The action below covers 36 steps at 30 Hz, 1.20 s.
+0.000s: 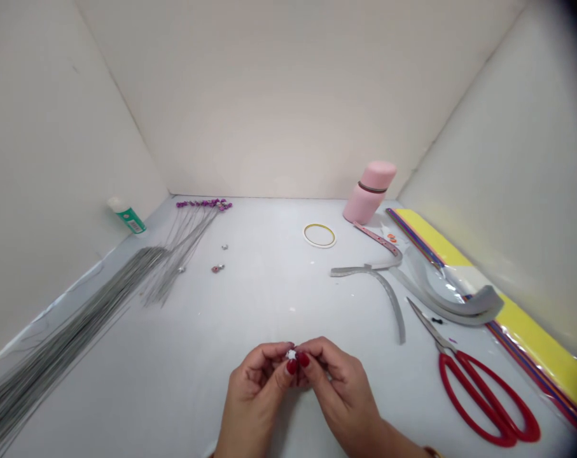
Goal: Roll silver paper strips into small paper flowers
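Observation:
Low in the middle of the head view, my left hand (pixel 257 385) and my right hand (pixel 338 388) meet fingertip to fingertip. Between their thumbs and forefingers is a tiny white piece with a jagged outline (pixel 292 354). Both hands are closed in a pinch on it, and the fingers cover most of it. Farther off to the left lie a small silvery piece (pixel 224 247) and a small silver-and-red piece (pixel 217 268). Red-handled scissors (pixel 481 397) lie to the right of my right hand, blades slightly apart.
Grey wires (pixel 78 343) spread along the left; purple-tipped stems (pixel 202 204) lie behind. A green-and-white tube (pixel 128 216) is at the left wall. Rightward are a tape ring (pixel 334 240), pink bottle (pixel 364 202), curved grey strips (pixel 393 305) and yellow sheets (pixel 541 337).

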Available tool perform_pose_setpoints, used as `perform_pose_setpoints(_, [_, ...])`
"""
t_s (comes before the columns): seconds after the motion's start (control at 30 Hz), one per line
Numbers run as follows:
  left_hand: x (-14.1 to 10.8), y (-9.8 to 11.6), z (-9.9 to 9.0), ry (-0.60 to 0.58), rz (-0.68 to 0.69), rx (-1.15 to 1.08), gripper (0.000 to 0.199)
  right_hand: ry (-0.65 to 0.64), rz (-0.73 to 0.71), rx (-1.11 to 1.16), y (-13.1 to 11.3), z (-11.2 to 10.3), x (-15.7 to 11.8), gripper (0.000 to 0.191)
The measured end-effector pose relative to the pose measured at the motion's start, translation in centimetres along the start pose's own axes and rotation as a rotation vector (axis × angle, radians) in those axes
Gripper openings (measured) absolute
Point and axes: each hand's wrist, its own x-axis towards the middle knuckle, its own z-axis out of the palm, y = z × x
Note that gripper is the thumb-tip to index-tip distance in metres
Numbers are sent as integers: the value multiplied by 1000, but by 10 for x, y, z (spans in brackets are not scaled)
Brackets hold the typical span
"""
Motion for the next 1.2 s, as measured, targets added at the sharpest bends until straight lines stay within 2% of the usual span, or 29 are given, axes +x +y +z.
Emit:
perform_pose_setpoints(0.2, [-5,1,2,112,49,126,23,8,8,118,1,1,2,10])
perform_pose_setpoints(0.47, [-5,4,-2,-12,183,258,16,-34,9,88,0,-3,4,14])
perform_pose_setpoints(0.67, [-4,3,-3,-37,309,349,17,-31,-129,-135,5,-4,3,17])
perform_pose_setpoints(0.83, [1,7,-4,-86,239,340,17,-21,50,145,3,-1,5,11])
perform_pose_setpoints(0.97, [4,9,-8,-138,209,350,18,-26,58,184,1,-1,5,14])
perform_pose_setpoints(1.1, [3,5,-8,-67,111,203,23,21,88,188,0,-1,4,13])
perform_pose_setpoints(1.2, [1,4,-5,-26,61,116,15,41,67,165,-1,0,2,10])
